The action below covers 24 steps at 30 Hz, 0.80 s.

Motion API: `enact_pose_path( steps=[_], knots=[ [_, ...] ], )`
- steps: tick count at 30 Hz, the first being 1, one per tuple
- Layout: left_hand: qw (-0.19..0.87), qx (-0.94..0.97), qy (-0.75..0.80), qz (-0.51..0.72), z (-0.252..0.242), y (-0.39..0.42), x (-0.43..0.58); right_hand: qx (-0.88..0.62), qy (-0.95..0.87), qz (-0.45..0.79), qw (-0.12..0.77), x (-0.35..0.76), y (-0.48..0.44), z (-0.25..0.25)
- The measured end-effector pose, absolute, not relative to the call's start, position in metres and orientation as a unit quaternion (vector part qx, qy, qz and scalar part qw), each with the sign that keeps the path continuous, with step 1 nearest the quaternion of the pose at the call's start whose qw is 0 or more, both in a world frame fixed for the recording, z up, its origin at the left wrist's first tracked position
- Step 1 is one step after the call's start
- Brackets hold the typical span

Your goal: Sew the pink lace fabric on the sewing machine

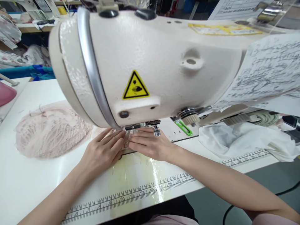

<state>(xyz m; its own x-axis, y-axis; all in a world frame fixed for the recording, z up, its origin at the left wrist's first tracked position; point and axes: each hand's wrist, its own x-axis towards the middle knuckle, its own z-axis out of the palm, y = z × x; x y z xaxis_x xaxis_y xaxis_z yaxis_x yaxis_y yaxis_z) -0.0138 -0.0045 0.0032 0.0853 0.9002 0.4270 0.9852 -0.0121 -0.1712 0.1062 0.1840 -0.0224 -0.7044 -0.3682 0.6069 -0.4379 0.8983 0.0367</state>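
Both hands flat, fingers extended, left hand (103, 153) and right hand (150, 144) pinning lace strip (127, 139) under sewing machine (145, 62) head on table (30, 178); seam looks underway, finished pink lace pile (50, 132) left.

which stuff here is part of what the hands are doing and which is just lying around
In use:
left hand and right hand, pressing flat on the lace strip
sewing machine, its foot area just above the fingers
pink lace pile, apparently joined to the strip

Lying about:
white cloth
green clip
printed paper
ruler strip on the table edge
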Motion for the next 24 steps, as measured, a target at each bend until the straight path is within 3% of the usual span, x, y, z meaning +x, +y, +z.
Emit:
enact_pose_path(
  steps=[24],
  knots=[
    [0.208, -0.654, -0.724, -0.060, 0.0051, 0.0010, -0.0147, 0.160, -0.945, 0.073, 0.274, 0.1028, 0.1810, -0.0250]
  ],
)
